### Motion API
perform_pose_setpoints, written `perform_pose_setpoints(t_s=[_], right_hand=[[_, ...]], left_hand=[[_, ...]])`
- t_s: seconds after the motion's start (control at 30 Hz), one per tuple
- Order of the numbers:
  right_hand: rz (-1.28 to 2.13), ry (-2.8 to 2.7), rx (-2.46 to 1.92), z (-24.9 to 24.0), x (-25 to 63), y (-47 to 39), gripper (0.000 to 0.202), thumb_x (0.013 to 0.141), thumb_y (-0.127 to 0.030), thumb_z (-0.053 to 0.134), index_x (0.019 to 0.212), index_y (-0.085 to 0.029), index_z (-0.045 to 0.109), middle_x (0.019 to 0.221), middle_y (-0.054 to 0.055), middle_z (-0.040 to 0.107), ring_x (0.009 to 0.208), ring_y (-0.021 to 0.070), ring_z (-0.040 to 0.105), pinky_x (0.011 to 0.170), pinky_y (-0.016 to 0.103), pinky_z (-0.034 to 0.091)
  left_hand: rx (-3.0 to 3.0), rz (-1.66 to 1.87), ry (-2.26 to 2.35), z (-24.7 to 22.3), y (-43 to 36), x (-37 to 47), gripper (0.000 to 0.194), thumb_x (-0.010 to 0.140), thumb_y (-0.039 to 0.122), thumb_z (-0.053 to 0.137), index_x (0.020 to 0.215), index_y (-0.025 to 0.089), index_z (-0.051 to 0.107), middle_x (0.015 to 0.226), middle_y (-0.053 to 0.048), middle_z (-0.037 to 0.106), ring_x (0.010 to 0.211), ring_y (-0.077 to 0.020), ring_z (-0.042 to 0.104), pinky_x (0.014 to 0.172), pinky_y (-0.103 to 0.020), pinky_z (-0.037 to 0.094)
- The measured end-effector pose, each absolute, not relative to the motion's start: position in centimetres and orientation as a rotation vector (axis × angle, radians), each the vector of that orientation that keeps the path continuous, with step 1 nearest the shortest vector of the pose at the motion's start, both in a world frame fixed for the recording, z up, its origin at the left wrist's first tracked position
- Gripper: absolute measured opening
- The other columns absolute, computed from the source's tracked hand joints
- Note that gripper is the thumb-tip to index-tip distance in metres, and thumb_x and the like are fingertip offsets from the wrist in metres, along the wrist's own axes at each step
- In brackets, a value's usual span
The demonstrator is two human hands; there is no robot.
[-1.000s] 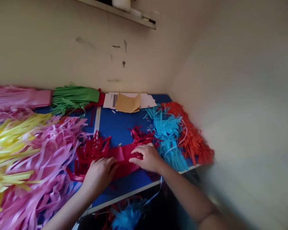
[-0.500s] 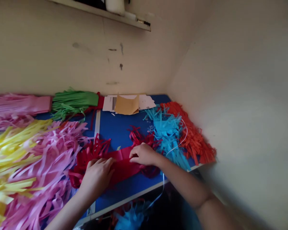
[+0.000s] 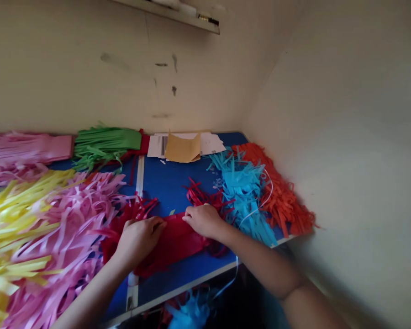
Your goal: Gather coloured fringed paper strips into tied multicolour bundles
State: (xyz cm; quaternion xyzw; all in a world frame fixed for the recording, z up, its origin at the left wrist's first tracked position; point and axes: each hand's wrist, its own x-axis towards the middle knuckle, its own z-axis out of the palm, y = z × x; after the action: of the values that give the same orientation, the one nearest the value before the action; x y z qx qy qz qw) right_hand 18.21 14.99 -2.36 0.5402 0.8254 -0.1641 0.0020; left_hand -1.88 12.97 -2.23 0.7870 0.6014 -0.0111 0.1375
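Note:
A red fringed paper (image 3: 178, 242) lies across the blue table, with its uncut band in the middle and cut strips at both ends. My left hand (image 3: 140, 237) pinches the band's upper edge at its left part, fingers bent together. At the right part of the same edge, my right hand (image 3: 203, 220) is closed with thumb and fingertips on the paper. Red strips spread out beyond both hands. Part of the paper is hidden under my left hand.
Pink (image 3: 68, 214) and yellow fringes (image 3: 17, 219) cover the left side, green fringe (image 3: 106, 144) behind. Brown paper (image 3: 183, 147) lies at the back. Blue (image 3: 243, 192) and orange fringes (image 3: 281, 196) are at right, with white string. The table's front edge (image 3: 192, 287) is near. A shelf (image 3: 178, 16) hangs above.
The red paper's upper edge has been drawn into a straighter fold, and its lighter inner strip is no longer visible. Both hands now pinch that edge. The view has shifted slightly.

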Motion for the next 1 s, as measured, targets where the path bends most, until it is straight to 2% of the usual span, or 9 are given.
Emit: perform_pose_setpoints(t_s=[0.17, 0.4, 0.53, 0.7, 0.77, 0.83, 0.9, 1.0], right_hand=[[-0.436, 2.545, 1.798, -3.0, 18.0, 15.1, 0.027, 0.099, -0.04, 0.051, 0.1, -0.019, 0.067, 0.091, 0.009, 0.076, 0.085, 0.0229, 0.071, 0.077, 0.033, 0.042], [-0.368, 2.56, 1.79, -3.1, 18.1, 15.9, 0.031, 0.095, -0.049, 0.055, 0.093, -0.022, 0.07, 0.086, 0.004, 0.076, 0.083, 0.0195, 0.07, 0.08, 0.03, 0.041], [-0.389, 2.544, 1.833, -3.4, 18.0, 16.3, 0.032, 0.093, -0.053, 0.058, 0.091, -0.023, 0.07, 0.085, 0.003, 0.076, 0.081, 0.0193, 0.07, 0.076, 0.029, 0.041], [-0.356, 2.529, 1.879, -4.0, 17.9, 16.5, 0.037, 0.092, -0.057, 0.056, 0.088, -0.023, 0.07, 0.082, 0.004, 0.076, 0.076, 0.02, 0.07, 0.068, 0.029, 0.039], [-0.374, 2.493, 1.916, -4.0, 17.9, 16.6, 0.039, 0.091, -0.059, 0.056, 0.086, -0.023, 0.069, 0.08, 0.004, 0.075, 0.075, 0.0202, 0.069, 0.067, 0.03, 0.039], [-0.352, 2.477, 1.996, -3.6, 18.1, 16.4, 0.036, 0.092, -0.057, 0.056, 0.092, -0.022, 0.067, 0.084, 0.005, 0.074, 0.078, 0.0206, 0.067, 0.072, 0.031, 0.039], [-0.248, 2.605, 1.986, -3.0, 18.4, 15.6, 0.029, 0.094, -0.048, 0.057, 0.102, -0.022, 0.065, 0.095, 0.006, 0.072, 0.09, 0.0222, 0.064, 0.081, 0.035, 0.038], [-0.101, 2.92, 1.579, -2.2, 19.0, 13.9, 0.018, 0.092, -0.032, 0.057, 0.107, -0.023, 0.062, 0.111, 0.008, 0.067, 0.103, 0.0243, 0.057, 0.088, 0.041, 0.034]], left_hand=[[2.302, -0.099, 1.885, -3.1, 13.5, -1.7, 0.042, 0.098, 0.038, 0.027, 0.096, 0.02, 0.064, 0.086, -0.009, 0.078, 0.082, -0.0255, 0.072, 0.079, -0.036, 0.04], [2.35, -0.126, 1.885, -3.9, 13.3, -1.7, 0.043, 0.1, 0.037, 0.024, 0.092, 0.018, 0.062, 0.072, -0.008, 0.075, 0.072, -0.0236, 0.071, 0.082, -0.036, 0.039], [2.358, -0.093, 1.873, -4.2, 13.2, -2.1, 0.04, 0.099, 0.035, 0.026, 0.092, 0.018, 0.062, 0.075, -0.008, 0.076, 0.073, -0.0232, 0.071, 0.081, -0.036, 0.039], [2.38, -0.048, 1.874, -4.4, 13.3, -2.0, 0.041, 0.099, 0.036, 0.029, 0.089, 0.017, 0.064, 0.065, -0.007, 0.073, 0.065, -0.0243, 0.069, 0.076, -0.037, 0.04], [2.403, -0.011, 1.889, -4.4, 13.1, -1.8, 0.039, 0.099, 0.035, 0.032, 0.092, 0.016, 0.065, 0.07, -0.008, 0.073, 0.069, -0.0257, 0.068, 0.077, -0.039, 0.04], [2.453, 0.051, 1.912, -4.1, 12.9, -1.6, 0.032, 0.098, 0.032, 0.037, 0.1, 0.017, 0.066, 0.089, -0.012, 0.073, 0.083, -0.0289, 0.067, 0.082, -0.043, 0.039], [2.594, 0.112, 1.838, -3.6, 12.6, -1.3, 0.024, 0.094, 0.024, 0.044, 0.102, 0.02, 0.067, 0.102, -0.012, 0.071, 0.095, -0.0304, 0.063, 0.086, -0.045, 0.038], [2.814, 0.137, 1.606, -2.9, 12.2, -0.9, 0.02, 0.088, 0.013, 0.051, 0.086, 0.022, 0.069, 0.088, -0.006, 0.069, 0.09, -0.0265, 0.06, 0.088, -0.043, 0.038]])
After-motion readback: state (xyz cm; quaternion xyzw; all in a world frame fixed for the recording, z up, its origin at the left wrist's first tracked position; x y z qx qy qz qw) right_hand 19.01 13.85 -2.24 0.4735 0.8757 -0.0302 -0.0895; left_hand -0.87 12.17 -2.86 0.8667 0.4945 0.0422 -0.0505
